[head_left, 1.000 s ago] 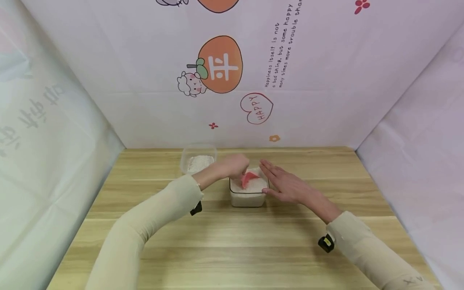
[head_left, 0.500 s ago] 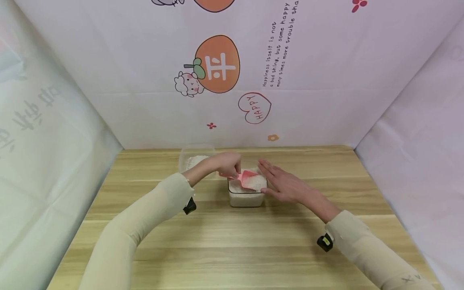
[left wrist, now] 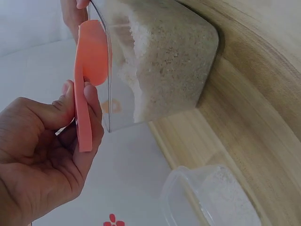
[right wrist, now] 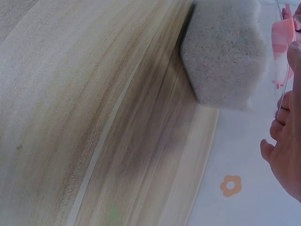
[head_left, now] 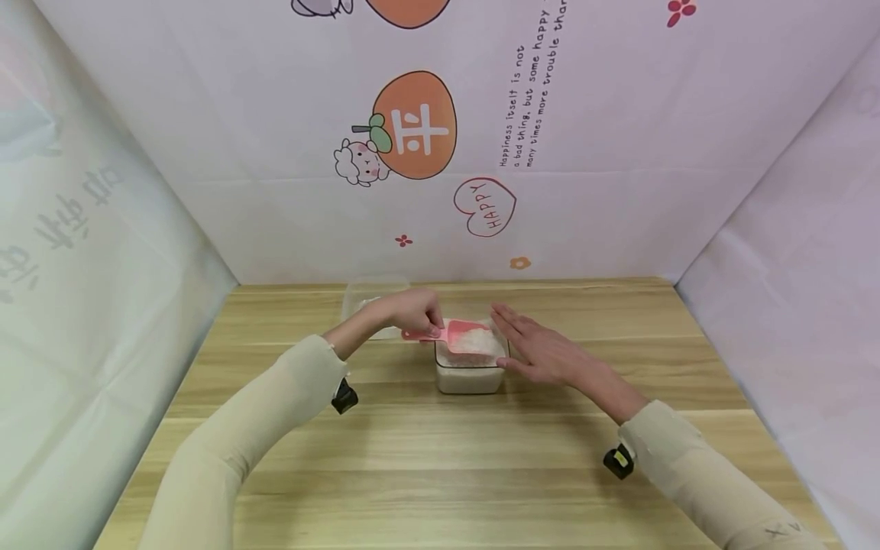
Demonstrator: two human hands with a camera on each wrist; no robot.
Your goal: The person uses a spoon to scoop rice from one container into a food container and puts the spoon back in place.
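My left hand (head_left: 415,309) pinches the handle of a pink scoop (head_left: 455,328) between thumb and fingers. White rice lies heaped in the scoop's bowl, held level over a clear square container (head_left: 470,380). In the left wrist view the scoop (left wrist: 93,52) is right at the container's rim, and rice (left wrist: 169,61) fills much of the container. My right hand (head_left: 543,349) rests against the container's right side with straight fingers, thumb at the front corner. The right wrist view shows that hand (right wrist: 288,136) beside the rim.
A second, smaller clear tub (head_left: 352,296) with white grains stands behind my left forearm, to the left of the container. The wooden tabletop (head_left: 467,466) ends at a printed white backdrop (head_left: 591,206), with white sheets on both sides.
My left hand has drawn the scoop left and levelled it out of the rice, and its bowl now carries rice. The right hand stays at the container's side.
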